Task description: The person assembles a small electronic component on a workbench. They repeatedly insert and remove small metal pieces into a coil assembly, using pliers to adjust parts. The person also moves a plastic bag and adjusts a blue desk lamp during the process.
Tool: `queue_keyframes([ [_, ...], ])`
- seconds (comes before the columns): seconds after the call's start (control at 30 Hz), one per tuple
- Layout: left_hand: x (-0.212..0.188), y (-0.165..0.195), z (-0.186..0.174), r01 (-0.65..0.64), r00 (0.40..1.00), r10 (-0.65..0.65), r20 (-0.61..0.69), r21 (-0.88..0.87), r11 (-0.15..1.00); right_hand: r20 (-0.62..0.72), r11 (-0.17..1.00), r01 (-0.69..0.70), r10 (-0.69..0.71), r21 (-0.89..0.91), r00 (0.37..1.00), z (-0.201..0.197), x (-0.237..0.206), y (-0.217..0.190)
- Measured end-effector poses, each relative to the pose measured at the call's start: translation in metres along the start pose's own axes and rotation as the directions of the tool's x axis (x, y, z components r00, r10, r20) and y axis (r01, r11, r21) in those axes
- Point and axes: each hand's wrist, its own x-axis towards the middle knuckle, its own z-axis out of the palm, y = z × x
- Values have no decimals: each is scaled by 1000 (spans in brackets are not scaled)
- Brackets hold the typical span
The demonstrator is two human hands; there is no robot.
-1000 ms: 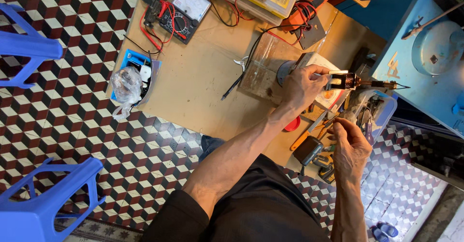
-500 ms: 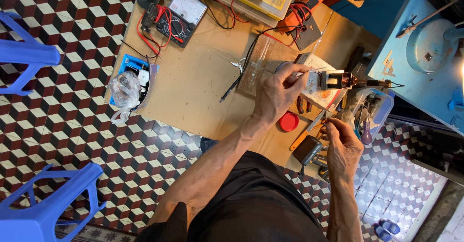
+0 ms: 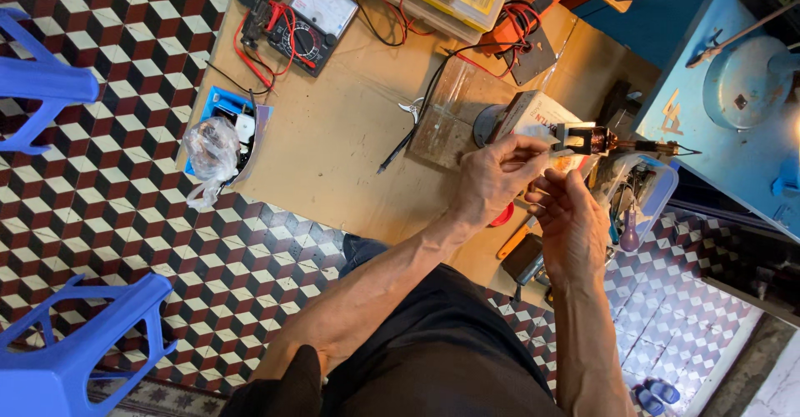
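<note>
Two hands at a motor armature

Two hands meet over the table's edge. The left hand [image 3: 492, 179] pinches a thin pale strip [image 3: 557, 154] against the motor armature [image 3: 593, 139]; the right hand [image 3: 571, 217], fingers curled, sits at its five o'clock. The armature shows copper windings, a dark steel shaft pointing to three o'clock, above the wooden table [image 3: 333, 150].

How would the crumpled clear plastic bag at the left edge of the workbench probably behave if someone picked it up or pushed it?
The plastic bag looks thin and crumpled, so it would probably be floppy and light. It rests on a blue box at the table edge, so a push might slide it off. It looks unlikely to break.
</note>
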Motion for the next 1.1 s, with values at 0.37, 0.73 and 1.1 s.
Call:
queue_keyframes([
  [0.37,34,-32,14,242,970,-243,-12,-43,969,-131,996,-54,45,-67,990,-36,-7,16],
  [0.73,32,-44,31,235,967,-244,-73,-107,966,-188,994,28,-48,-109,981,-63,13,8],
  [1.1,31,-59,54,309,920,-349,-178,-214,927,100,662,351,-387,-662,917,-81,69,-12],
])
